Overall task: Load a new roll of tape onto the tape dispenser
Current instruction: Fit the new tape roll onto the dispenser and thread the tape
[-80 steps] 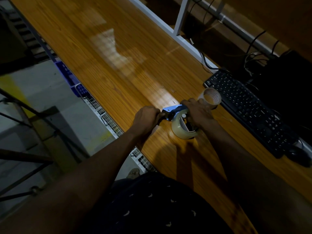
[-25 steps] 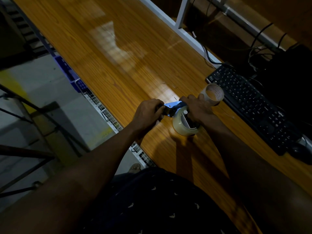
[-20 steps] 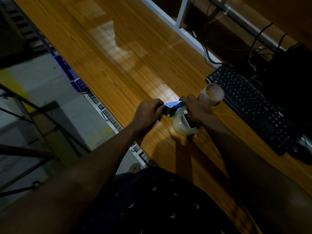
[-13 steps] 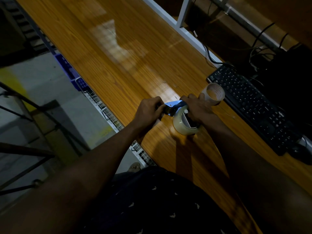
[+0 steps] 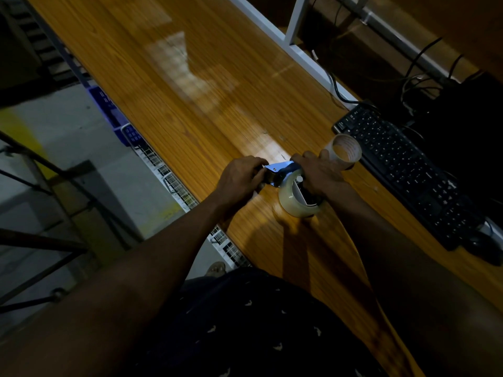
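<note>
- The table (image 5: 190, 104) is orange-brown wood with thin dark lines.
- The tape dispenser (image 5: 280, 167) is blue.
- The roll of tape (image 5: 291, 205) is pale yellow and see-through.
- The cardboard tube (image 5: 345, 152) is light brown.
- The keyboard (image 5: 408, 172) is black with tiny white marks.
- The cloth (image 5: 245, 322) is dark with small white shapes.
- The crate (image 5: 109, 107) is blue.

the right hand (image 5: 318, 174) hides much of the tape dispenser (image 5: 280, 170).

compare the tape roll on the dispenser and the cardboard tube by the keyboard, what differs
The tape roll is pale and glossy; the cardboard tube is dull tan and bare. The tape roll sits on the blue dispenser; the cardboard tube rests on the table. Both are hollow rings.
</note>
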Demonstrator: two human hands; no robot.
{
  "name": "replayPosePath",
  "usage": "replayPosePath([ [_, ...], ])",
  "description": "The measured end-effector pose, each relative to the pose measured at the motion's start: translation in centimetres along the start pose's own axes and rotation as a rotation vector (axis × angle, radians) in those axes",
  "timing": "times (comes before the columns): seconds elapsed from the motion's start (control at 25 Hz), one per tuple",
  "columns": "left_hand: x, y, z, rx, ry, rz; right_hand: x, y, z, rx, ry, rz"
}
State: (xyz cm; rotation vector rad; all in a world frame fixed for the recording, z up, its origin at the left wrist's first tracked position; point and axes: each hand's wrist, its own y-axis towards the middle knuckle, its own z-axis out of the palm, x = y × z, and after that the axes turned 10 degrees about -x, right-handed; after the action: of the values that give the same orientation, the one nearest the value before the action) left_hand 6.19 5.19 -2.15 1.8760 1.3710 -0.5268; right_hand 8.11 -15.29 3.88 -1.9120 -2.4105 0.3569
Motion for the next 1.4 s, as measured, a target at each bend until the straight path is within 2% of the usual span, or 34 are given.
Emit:
replayPosePath([
  [0.2,0.0,-0.1,0.5,0.000,0.069,0.011,-0.2,0.0,0.2,-0.031,0.011,-0.009],
  [0.48,-0.1,0.2,0.6,-0.017,0.043,-0.005,-0.4,-0.2,0.3,-0.147,-0.042,-0.049],
  [0.92,-0.2,0.4,0.5,-0.017,0.042,0.015,-0.5,0.1,0.2,-0.231,-0.160,-0.076],
  [1.4,-0.8,-0.4,1.2,-0.051,-0.079,-0.078,-0.9,0.3,1.1,-0.269,-0.138,-0.072],
])
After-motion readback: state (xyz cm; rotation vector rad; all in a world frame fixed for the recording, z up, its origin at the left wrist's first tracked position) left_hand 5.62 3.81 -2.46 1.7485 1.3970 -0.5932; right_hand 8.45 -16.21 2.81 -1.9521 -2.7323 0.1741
